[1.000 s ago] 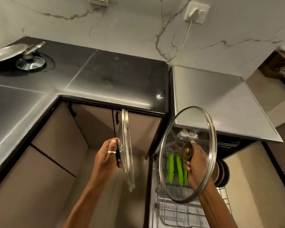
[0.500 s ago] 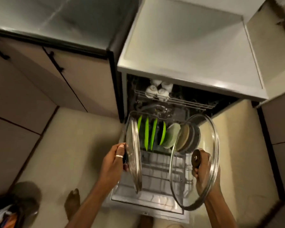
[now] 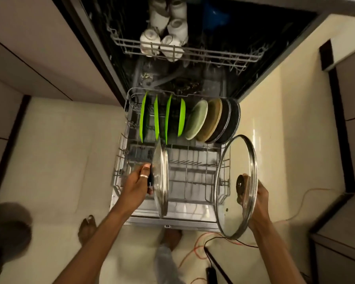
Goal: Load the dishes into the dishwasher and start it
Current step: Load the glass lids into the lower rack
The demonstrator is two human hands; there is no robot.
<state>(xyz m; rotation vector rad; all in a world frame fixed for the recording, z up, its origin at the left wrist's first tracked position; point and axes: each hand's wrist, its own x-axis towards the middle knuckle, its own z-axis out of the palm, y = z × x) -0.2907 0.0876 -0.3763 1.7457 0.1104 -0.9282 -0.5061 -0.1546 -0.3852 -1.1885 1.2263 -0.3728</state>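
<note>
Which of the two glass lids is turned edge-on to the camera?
The left-hand lid, gripped by the left hand over the lower rack. The right-hand lid, held by the right hand, shows its round face.

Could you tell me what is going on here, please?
A person is loading a dishwasher. The left hand grips a small steel-rimmed glass lid by its knob, on edge over the pulled-out grey wire lower rack. The right hand holds a larger glass lid beside it. At the rack's back stand bright green plates.
</note>
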